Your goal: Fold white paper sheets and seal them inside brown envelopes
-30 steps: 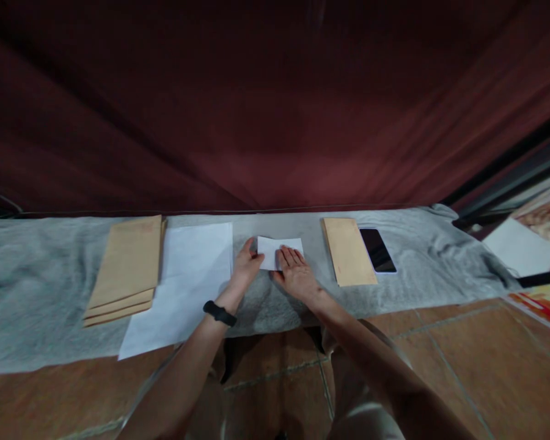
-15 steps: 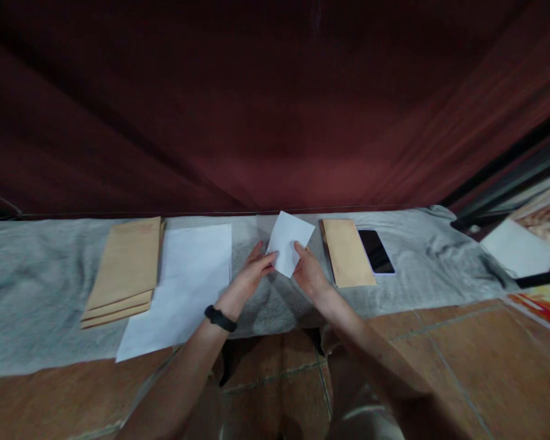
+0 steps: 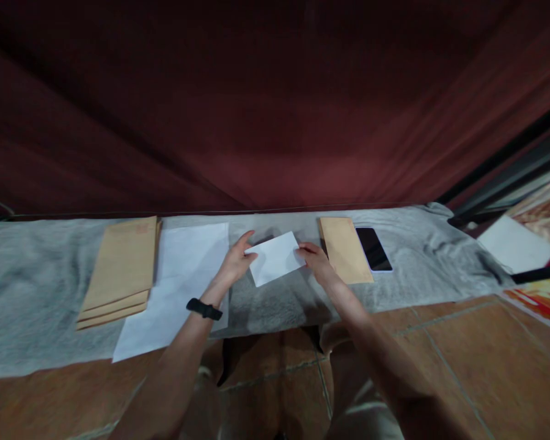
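A folded white sheet of paper [image 3: 275,259] is held between my two hands above the grey cloth. My left hand [image 3: 237,259] pinches its left end, thumb on top and index finger stretched out beyond the edge. At the right end, my right hand [image 3: 315,259] grips the paper between thumb and fingers. To the left lie large white sheets [image 3: 187,263], partly under a fanned stack of brown envelopes [image 3: 121,263]. Just right of my right hand rests another brown envelope [image 3: 348,250], possibly more than one.
A phone [image 3: 374,249] lies dark-screened beside the right envelope. Grey cloth [image 3: 421,256] covers the long surface, with a dark red curtain [image 3: 275,122] behind it. Printed boards [image 3: 541,244] and a dark frame stand at far right. Tiled floor [image 3: 499,360] shows in front.
The folded paper has turned from a steep slant to lying nearly lengthwise. My hands have moved apart to its opposite ends, the left one shifting leftward.
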A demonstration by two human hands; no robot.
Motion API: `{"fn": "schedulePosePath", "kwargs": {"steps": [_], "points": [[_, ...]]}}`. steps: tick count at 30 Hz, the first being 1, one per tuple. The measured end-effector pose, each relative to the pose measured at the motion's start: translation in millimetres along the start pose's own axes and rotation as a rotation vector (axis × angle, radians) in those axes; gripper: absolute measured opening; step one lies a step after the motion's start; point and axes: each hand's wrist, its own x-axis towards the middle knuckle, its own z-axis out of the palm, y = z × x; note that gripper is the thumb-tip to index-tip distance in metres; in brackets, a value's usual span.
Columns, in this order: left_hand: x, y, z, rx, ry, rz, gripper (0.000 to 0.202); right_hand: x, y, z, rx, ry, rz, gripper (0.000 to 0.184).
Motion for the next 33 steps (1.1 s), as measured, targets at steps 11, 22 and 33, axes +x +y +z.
{"fn": "schedulePosePath", "kwargs": {"steps": [11,22,33], "points": [[4.5,-11.8,15.3,0.415,0.153,0.055,0.073,-7.7,-7.6,-5.4,-1.082,-0.008,-0.044,0.020],[-40.7,10.8,74.3,0.901,0.013,0.296,0.053,-6.4,-12.8,-4.0,-1.204,-0.031,-0.015,0.027],[-45.3,0.8,83.4,1.001,-0.056,0.289,0.056,-17.5,-12.7,16.5,-1.088,0.079,-0.339,0.036]]}}
